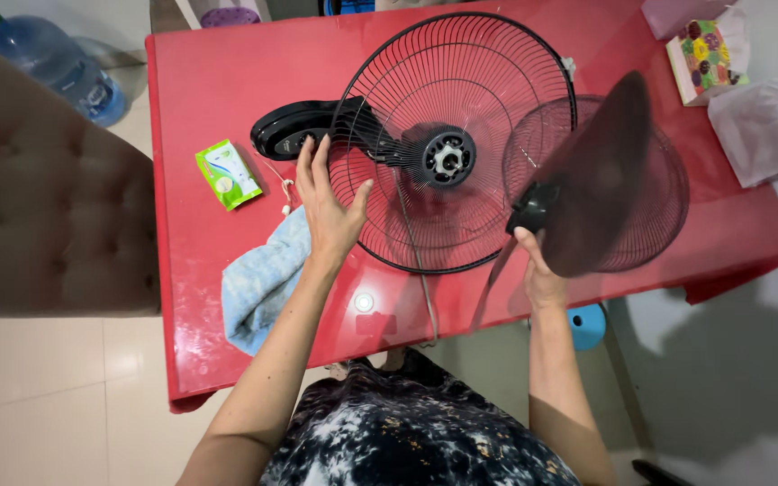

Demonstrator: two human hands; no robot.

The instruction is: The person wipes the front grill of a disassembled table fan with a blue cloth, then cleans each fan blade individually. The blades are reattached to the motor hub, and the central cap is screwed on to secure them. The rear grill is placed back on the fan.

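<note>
Left hand [328, 205]: fingers open, against rear fan guard [461, 90]. Right hand [538, 274], at 3 o'clock: fingers gripping fan blade [601, 171] hub.

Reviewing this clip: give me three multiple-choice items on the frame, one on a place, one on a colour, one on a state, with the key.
1. Where does the green packet lie?
A. on the table, left of the fan base
B. on the floor
C. inside the grille

2. What colour is the cloth?
A. yellow
B. light blue
C. black

3. What is the right hand doing?
A. resting flat
B. holding the fan blade
C. gripping a bottle

Key: 1 A, it sits on the red top beside the base. 2 B, pale blue beneath the left hand. 3 B, fingers close around the blade's hub.
</note>
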